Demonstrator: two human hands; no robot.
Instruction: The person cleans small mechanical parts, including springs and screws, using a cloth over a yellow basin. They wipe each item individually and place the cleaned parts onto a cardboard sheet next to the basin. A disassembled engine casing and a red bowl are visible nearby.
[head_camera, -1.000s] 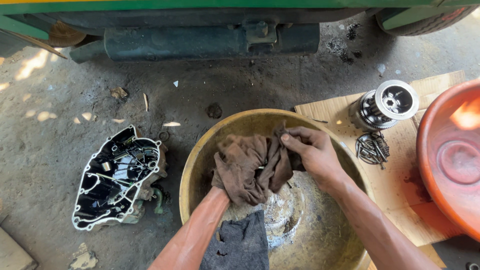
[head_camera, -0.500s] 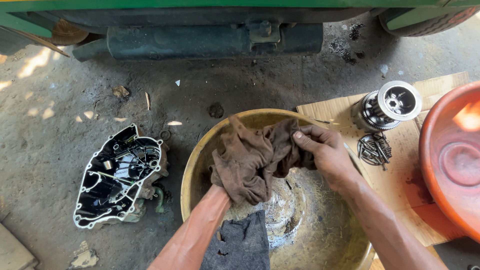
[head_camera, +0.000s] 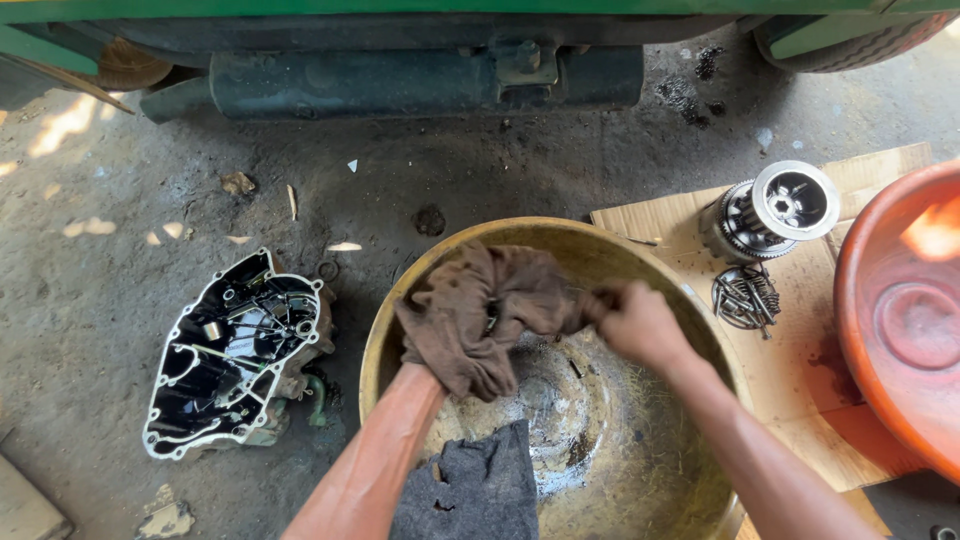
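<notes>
A dirty brown rag (head_camera: 485, 315) is bunched over a wide metal basin (head_camera: 640, 470) on the ground. My left hand is wrapped inside the rag, so only its forearm (head_camera: 385, 450) shows and the fingers are hidden. My right hand (head_camera: 635, 325) grips the rag's right edge over the basin. A small dark part peeks from a fold in the rag; I cannot tell what it is. A grey cloth (head_camera: 470, 490) lies in the basin's near side.
An engine cover (head_camera: 235, 350) lies open-side up on the concrete at the left. On cardboard (head_camera: 800, 370) to the right stand a gear cluster (head_camera: 775, 210) and springs (head_camera: 745, 295). A red plastic tub (head_camera: 905, 310) sits far right. A vehicle's underside (head_camera: 420, 75) spans the top.
My right hand has slid along the rag toward the right and pulled its edge taut. The rag has shifted slightly left over the basin.
</notes>
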